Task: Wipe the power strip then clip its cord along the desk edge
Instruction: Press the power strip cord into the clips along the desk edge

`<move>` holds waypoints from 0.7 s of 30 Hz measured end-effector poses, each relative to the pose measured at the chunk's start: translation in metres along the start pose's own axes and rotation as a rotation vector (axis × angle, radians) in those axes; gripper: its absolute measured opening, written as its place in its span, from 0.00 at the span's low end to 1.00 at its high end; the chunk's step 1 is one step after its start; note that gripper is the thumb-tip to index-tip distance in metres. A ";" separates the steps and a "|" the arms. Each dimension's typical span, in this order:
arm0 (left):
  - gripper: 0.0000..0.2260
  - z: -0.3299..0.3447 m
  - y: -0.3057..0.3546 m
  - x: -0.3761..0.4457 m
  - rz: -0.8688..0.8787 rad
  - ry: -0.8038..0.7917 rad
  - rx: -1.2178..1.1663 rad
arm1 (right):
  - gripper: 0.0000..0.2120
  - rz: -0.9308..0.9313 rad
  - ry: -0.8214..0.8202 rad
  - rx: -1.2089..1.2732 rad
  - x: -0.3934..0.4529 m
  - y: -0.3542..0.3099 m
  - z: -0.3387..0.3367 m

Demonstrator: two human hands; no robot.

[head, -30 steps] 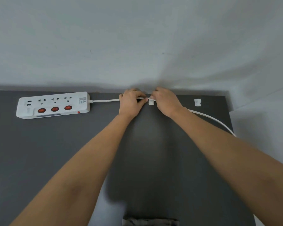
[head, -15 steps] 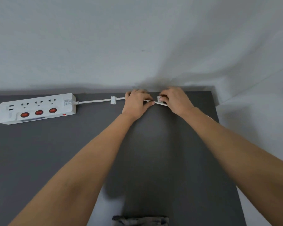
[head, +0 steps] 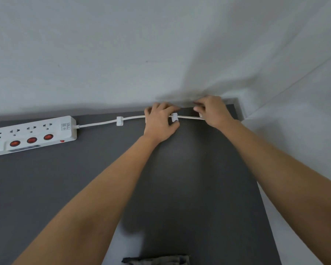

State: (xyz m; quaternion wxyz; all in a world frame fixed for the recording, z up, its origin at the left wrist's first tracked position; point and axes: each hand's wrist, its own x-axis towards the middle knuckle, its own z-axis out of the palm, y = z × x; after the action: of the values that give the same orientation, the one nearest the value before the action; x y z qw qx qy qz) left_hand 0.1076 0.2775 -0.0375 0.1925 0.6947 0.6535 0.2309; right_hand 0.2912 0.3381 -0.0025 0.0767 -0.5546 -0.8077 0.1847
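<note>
A white power strip with three red switches lies at the far left of the dark grey desk. Its white cord runs right along the back edge, through a first white clip and a second white clip. My left hand rests over the cord just left of the second clip, thumb touching that clip. My right hand pinches the cord further right, near the desk's back right corner, where a third white piece peeks out under its fingers.
A pale wall rises directly behind the desk. The desk's right edge drops off to a light floor. A dark crumpled cloth lies at the front edge, bottom centre.
Both hands have shifted right along the cord. The first clip, then the second, came into view with the cord seated in them; the right hand now works near the back right corner.
</note>
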 end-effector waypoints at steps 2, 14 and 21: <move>0.12 0.009 0.011 0.005 0.058 -0.059 0.013 | 0.09 0.067 -0.031 0.024 -0.007 0.014 -0.003; 0.07 0.037 0.034 0.027 -0.145 0.017 -0.017 | 0.10 0.031 -0.132 -0.026 0.008 0.019 -0.004; 0.22 0.017 0.015 -0.003 -0.185 0.058 0.024 | 0.12 0.052 -0.075 -0.008 -0.016 0.018 -0.003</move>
State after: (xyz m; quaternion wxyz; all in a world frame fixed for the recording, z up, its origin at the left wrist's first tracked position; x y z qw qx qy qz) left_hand 0.1294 0.2739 -0.0430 0.1855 0.6265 0.7230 0.2244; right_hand 0.3142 0.3293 -0.0058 0.0394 -0.5683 -0.7962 0.2039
